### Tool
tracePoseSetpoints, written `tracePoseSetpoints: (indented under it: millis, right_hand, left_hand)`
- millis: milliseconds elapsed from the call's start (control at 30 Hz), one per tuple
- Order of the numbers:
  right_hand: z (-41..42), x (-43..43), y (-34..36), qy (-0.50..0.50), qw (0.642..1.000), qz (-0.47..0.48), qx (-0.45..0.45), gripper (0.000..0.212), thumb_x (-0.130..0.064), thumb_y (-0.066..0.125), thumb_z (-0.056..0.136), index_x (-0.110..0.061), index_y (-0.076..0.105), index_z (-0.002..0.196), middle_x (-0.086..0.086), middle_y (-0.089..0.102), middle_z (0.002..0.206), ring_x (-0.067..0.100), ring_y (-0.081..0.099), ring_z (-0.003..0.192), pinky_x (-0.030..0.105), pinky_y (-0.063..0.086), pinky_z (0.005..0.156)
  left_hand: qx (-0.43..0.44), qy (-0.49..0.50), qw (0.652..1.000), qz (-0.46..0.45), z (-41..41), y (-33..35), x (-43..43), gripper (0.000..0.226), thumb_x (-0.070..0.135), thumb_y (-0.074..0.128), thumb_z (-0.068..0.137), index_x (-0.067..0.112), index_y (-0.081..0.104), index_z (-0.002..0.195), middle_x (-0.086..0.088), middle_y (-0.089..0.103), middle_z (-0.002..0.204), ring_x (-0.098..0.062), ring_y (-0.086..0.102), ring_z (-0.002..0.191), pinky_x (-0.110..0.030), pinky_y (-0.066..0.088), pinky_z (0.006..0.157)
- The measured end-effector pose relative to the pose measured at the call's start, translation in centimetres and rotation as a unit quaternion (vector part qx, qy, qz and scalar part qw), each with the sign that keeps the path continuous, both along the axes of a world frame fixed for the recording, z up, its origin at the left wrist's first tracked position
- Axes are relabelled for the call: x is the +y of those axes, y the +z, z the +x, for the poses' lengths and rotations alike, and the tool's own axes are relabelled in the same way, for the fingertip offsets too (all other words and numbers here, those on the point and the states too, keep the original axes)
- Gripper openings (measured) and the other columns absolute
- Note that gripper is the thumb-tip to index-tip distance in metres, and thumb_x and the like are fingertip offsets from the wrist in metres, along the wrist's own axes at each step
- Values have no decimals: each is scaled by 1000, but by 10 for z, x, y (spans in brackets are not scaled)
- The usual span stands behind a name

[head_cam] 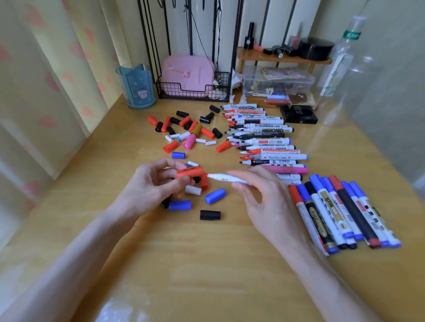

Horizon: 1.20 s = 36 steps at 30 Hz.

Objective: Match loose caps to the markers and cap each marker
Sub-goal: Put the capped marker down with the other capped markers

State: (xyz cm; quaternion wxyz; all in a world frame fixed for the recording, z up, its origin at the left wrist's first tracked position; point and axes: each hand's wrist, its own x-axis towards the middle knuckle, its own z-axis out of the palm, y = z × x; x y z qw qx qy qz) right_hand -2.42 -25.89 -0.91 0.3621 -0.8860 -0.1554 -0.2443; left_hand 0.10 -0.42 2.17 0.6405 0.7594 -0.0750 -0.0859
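— What do we have in our hands?
— Our left hand point(152, 180) grips a red cap point(189, 172), fingers and thumb curled round it, just above the table point(202, 270). Our right hand point(261, 194) pinches a white marker point(227, 179) between thumb and fingers. The marker lies almost level, its bare tip pointing left.
— Is the cap on the tip?
— We cannot tell. The cap's end sits just beside the tip, slightly tilted against the marker's line, and whether they touch is unclear to us.
— What lies under the hands?
— A few loose pieces: a white cap point(193, 190) and another red one below the left fingers, a blue cap point(214, 195) right of those, a second blue cap point(180, 205) near the left wrist, and a black cap point(210, 215) nearest to us.
— Where are the rest?
— Farther back on the left we see the pile of loose caps point(186, 130): red, black, white and one pink. To its right runs a row of uncapped markers point(263, 138), tips pointing left. Near our right wrist lie the capped markers point(338, 210), side by side, with blue, red and black caps.
— Anything behind?
— A blue cup point(136, 87) at the back left, a wire basket point(185, 92) holding a pink case point(187, 72), and a clear bottle point(344, 69) at the back right.
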Motion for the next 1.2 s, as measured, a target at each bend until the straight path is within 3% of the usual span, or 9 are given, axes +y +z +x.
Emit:
tracePoseSetpoints:
  millis: [133, 333, 400, 467, 567, 733, 900, 1067, 1200]
  right_hand:
    - [1, -1, 1, -2, 1000, 6, -8, 24, -13, 67, 100, -20, 76, 121, -4, 66, 101, 21, 63, 96, 42, 52, 82]
    - [-2, 2, 2, 10, 1000, -20, -19, 27, -9, 72, 97, -21, 78, 120, -4, 65, 99, 21, 62, 93, 39, 51, 82]
    - [-3, 3, 2, 14, 999, -37, -23, 26, -12, 73, 96, -22, 78, 120, -4, 63, 97, 20, 60, 91, 36, 50, 81]
    - [-3, 2, 1, 21, 998, -48, -22, 26, -13, 74, 96, -21, 78, 120, -4, 61, 96, 19, 59, 90, 33, 49, 80]
    - [-4, 1, 0, 26, 998, -48, -16, 25, -12, 73, 96, -19, 78, 120, -5, 62, 95, 17, 60, 89, 29, 48, 79]
    - [-7, 3, 0, 16, 999, -47, -21, 26, -7, 75, 93, -18, 79, 117, -5, 64, 93, 17, 60, 85, 30, 47, 75]
    - [-6, 2, -3, 22, 999, -42, -21, 32, 1, 77, 90, -18, 80, 114, -6, 64, 89, 9, 55, 78, 28, 45, 68]
    - [-8, 5, -3, 22, 999, -32, -5, 36, 6, 75, 89, -18, 80, 116, -7, 67, 88, -1, 48, 75, 7, 33, 67]
    - [-5, -1, 2, 33, 999, -31, 10, 27, -9, 74, 95, -21, 79, 118, -12, 64, 89, 3, 50, 77, 17, 40, 69]
  left_hand:
    - [-15, -6, 1000, 12, 2, -1, 3, 19, 10, 72, 96, 2, 66, 112, -5, 73, 77, -15, 62, 70, -14, 51, 67]
    - [-43, -53, 997, 28, -2, -2, 0, 19, 10, 73, 92, 4, 67, 109, -10, 80, 96, -17, 72, 77, -24, 57, 74]
    - [-76, -65, 993, 69, -3, -5, -2, 16, 16, 76, 91, 10, 70, 105, -6, 80, 97, -27, 75, 89, -36, 58, 81]
    - [-135, -57, 978, 146, -2, -11, -2, 11, 25, 79, 91, 22, 72, 99, 1, 78, 94, -29, 68, 79, -45, 52, 76]
    - [-201, -27, 957, 206, -2, -17, -4, 10, 31, 80, 91, 33, 72, 97, 9, 76, 91, -30, 53, 63, -38, 48, 66]
    - [-213, -16, 957, 194, -4, -18, -6, 14, 31, 82, 89, 37, 75, 99, 13, 77, 86, -28, 57, 64, -26, 47, 64]
    - [-211, -21, 960, 182, -3, -20, -5, 14, 28, 82, 88, 36, 76, 98, 12, 77, 87, -20, 70, 79, -40, 53, 75]
    - [-185, -27, 972, 143, -4, -18, -7, 17, 21, 81, 89, 35, 75, 96, 13, 79, 88, -15, 75, 87, -41, 54, 84]
    - [-189, -36, 969, 153, -2, -21, -9, 16, 23, 79, 92, 34, 75, 103, 10, 78, 90, -28, 65, 72, -41, 53, 74]
